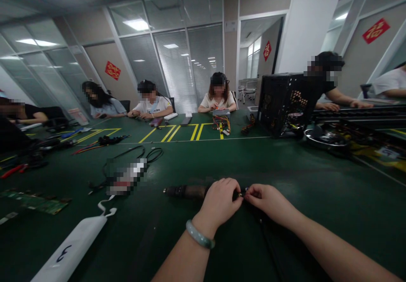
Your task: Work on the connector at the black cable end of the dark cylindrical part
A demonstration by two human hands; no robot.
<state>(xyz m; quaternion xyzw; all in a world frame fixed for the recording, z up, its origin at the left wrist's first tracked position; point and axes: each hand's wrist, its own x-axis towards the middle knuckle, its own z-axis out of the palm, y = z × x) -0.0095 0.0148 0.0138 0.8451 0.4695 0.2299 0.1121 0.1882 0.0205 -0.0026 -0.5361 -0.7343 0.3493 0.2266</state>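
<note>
My left hand (pixel 219 200) is wrapped over the rear part of a dark electric screwdriver (pixel 189 192), which lies sideways on the green table with its tip pointing left. A pale green bangle (pixel 199 234) circles my left wrist. Close by, my right hand (pixel 269 200) pinches the end of a black cable (pixel 267 236) at the tool's rear end. A small brassy bit shows between the fingertips of both hands. Whether the plug sits in the screwdriver or just touches it I cannot tell. From there the cable runs down toward the table's near edge.
A white power strip (pixel 74 248) and a blurred-out object (pixel 128 178) with black cord lie left. Farther left are a green circuit board (pixel 34 200) and red-handled pliers (pixel 14 171). A black computer case (pixel 282 104) stands back right, beside a round metal dish (pixel 326 136). Several people sit around the table.
</note>
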